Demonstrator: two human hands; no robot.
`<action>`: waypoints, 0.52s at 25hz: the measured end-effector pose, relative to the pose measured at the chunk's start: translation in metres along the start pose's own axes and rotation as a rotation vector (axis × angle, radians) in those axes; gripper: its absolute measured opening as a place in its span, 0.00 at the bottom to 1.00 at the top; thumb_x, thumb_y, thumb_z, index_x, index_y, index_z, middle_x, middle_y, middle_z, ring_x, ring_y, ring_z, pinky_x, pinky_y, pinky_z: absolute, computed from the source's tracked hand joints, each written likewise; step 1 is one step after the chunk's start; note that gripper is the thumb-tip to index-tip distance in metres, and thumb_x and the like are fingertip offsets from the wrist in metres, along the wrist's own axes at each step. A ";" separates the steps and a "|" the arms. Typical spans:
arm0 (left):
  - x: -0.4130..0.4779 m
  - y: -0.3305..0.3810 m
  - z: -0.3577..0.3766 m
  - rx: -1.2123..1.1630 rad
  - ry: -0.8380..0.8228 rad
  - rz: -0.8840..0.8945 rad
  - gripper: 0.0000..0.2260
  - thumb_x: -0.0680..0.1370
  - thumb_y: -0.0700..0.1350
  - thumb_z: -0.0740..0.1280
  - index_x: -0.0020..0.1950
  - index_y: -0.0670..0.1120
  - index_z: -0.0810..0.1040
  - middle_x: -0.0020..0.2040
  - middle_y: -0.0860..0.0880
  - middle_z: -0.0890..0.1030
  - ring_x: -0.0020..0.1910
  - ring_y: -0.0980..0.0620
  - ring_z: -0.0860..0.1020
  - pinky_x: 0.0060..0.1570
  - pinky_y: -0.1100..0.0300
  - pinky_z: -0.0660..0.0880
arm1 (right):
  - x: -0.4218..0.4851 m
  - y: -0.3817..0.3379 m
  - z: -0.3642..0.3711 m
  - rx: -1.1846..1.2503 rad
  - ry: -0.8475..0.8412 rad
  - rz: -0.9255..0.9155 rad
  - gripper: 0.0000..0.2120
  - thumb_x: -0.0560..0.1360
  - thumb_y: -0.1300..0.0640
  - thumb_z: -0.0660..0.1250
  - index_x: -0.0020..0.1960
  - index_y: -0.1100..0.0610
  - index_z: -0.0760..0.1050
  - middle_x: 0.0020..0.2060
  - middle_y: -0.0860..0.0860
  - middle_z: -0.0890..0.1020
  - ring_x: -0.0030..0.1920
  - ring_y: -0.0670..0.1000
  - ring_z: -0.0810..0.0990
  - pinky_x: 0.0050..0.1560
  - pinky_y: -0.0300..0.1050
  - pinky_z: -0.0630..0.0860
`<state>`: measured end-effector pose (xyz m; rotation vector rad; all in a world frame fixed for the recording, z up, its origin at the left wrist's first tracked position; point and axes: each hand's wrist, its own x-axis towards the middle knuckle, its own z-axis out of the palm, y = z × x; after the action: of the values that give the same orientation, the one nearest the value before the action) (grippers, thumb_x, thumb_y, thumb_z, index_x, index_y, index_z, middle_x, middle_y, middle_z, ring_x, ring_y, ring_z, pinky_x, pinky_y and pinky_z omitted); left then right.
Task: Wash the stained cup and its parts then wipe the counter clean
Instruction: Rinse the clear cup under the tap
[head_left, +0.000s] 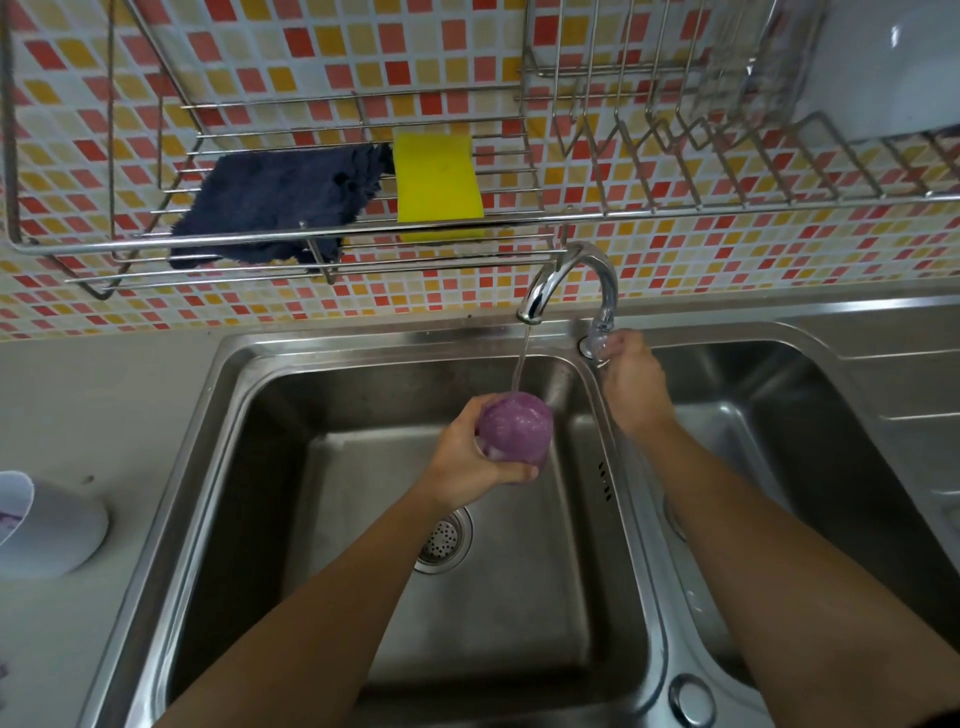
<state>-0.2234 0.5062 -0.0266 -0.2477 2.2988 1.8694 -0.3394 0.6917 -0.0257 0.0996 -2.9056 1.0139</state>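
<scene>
Rinsing the purple cup under the tap

The left hand is gripping the purple cup, thumb and fingers curling closely round its smooth, rounded body, which is looking glossy and streaked with pale film; one thin stream of water is falling straight onto the cup from just above the grip; the right hand, just to the right of that grip and slightly beyond it, is closing its fingers over the chrome knob at the foot of the curved chrome tap; directly beneath the held cup, one round perforated strainer is sitting in the floor of the brushed steel sink, which is showing two basins, the hands working over the left one; well beyond the grip, a wire rack of thin steel rods is hanging on a wall of small red, orange and cream tiles; it is carrying one shaggy navy cloth and, touching its right edge, one flat yellow sponge; far to the left of the grip, one white plastic piece with rounded sides and faint purple marks is lying on the pale grey counter
</scene>
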 end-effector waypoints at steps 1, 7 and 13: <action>0.000 0.000 0.001 -0.004 -0.002 0.008 0.36 0.60 0.35 0.80 0.64 0.50 0.71 0.57 0.53 0.75 0.54 0.57 0.76 0.43 0.73 0.76 | 0.001 0.002 -0.001 0.043 0.028 0.004 0.14 0.75 0.70 0.54 0.59 0.63 0.68 0.50 0.62 0.79 0.49 0.64 0.78 0.50 0.54 0.72; -0.006 -0.004 -0.004 0.021 0.022 0.017 0.36 0.60 0.33 0.79 0.64 0.50 0.71 0.56 0.52 0.76 0.53 0.56 0.76 0.43 0.75 0.74 | -0.050 0.011 0.028 -0.006 -0.007 0.063 0.27 0.79 0.58 0.55 0.74 0.66 0.50 0.73 0.64 0.58 0.73 0.60 0.57 0.73 0.52 0.56; -0.017 -0.015 -0.023 0.079 0.043 -0.033 0.35 0.59 0.37 0.81 0.61 0.54 0.71 0.53 0.56 0.76 0.51 0.57 0.77 0.43 0.71 0.76 | -0.113 0.047 0.040 -0.356 -0.158 -0.001 0.29 0.79 0.50 0.47 0.75 0.62 0.45 0.76 0.59 0.48 0.76 0.57 0.45 0.73 0.52 0.44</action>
<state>-0.2036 0.4807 -0.0326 -0.3155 2.3760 1.7701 -0.2325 0.7082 -0.0953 0.1695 -3.1735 0.4946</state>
